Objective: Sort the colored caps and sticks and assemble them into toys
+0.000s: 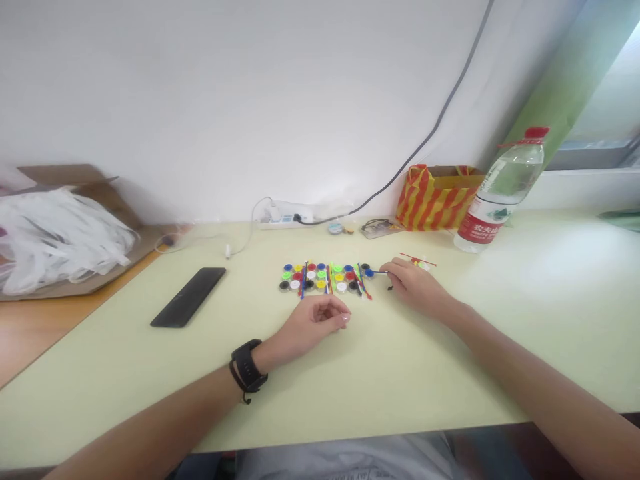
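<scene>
Small round pieces [321, 275] in blue, green, red, white, yellow and black lie in rows on the table. Between these groups are bundles of thin coloured plastic sticks [303, 280], some with pointed ends. My right hand [414, 285] is just right of the rows, its fingers pinched on a thin blue stick [380, 272] that points left. Close in front of the rows rests my left hand [320, 319], palm turned inward, fingers curled with the thumb near the fingertips. Nothing shows in it. Beyond my right hand lie a few red and yellow sticks [417, 259], partly hidden.
A black phone [189, 297] lies at left, near a white cable end [228, 251]. Along the wall are a power strip [287, 215], a striped bag [435, 200] and a large water bottle [493, 200]. A cardboard box [95, 177] with white strips stands far left.
</scene>
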Demonstrator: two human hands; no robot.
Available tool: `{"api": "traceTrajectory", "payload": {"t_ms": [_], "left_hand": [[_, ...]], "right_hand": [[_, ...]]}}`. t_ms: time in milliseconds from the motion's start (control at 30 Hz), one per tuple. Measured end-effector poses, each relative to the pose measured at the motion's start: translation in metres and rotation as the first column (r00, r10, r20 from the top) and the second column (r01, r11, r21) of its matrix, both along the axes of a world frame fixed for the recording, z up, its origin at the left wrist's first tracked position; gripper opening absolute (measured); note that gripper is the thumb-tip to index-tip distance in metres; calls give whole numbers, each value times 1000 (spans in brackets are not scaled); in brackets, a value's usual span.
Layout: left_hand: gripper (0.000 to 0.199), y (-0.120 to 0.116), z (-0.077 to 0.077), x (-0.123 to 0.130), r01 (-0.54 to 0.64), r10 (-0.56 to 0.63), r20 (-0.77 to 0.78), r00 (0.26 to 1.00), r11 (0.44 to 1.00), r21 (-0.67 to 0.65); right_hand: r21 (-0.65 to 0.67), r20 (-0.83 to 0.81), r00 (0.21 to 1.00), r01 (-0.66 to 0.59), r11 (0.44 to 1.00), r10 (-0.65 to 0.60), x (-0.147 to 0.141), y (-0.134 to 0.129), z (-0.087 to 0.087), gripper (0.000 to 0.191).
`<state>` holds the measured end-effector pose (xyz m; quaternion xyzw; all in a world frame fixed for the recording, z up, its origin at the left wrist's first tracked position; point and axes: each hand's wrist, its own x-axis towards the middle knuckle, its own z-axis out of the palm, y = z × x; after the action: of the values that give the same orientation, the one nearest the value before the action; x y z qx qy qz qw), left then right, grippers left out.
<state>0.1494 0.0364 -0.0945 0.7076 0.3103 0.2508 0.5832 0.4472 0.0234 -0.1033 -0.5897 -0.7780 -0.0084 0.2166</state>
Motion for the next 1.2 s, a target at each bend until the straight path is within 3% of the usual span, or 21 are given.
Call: {"api": "traceTrajectory", "payload": {"t_ms": [300,400,500,600,700,833,933,1033,1200], "left_hand": [[23,-1,-1,-1,16,-13,-35,999,996,84],[23,-1,-1,-1,15,-5,-65,998,989,145],[25,-4,2,-1,28,-5,-96,995,971,237],[31,-7,5,-3,62,-1,-145,989,907,416],[31,-8,6,-3,103,-13,-174,985,848,520],[15,-5,2,-2,98,8,-205,979,859,503],[18,-1,-1,-1,27,79,-206,975,884,466],[22,1,-3,0,-33,108,-166,980,916,399],[28,3,-5,4,-105,115,-25,993,965,241]], "right_hand": [[-37,79,988,137,990,-133,15,-9,25,24],[-125,17,1000,27,992,-25,17,-12,30,23],[-232,-138,979,-181,956,152,7,-17,31,23],[-266,-313,909,-363,893,276,-13,-24,28,27],[-275,-440,847,-445,852,300,-33,-30,24,23],[-267,-562,784,-475,839,264,-43,-31,21,19],[-254,-639,742,-452,855,203,-42,-30,24,15],[-202,-765,624,-471,859,162,-43,-30,29,12],[-176,-884,447,-588,790,136,-61,-35,27,17]]}}
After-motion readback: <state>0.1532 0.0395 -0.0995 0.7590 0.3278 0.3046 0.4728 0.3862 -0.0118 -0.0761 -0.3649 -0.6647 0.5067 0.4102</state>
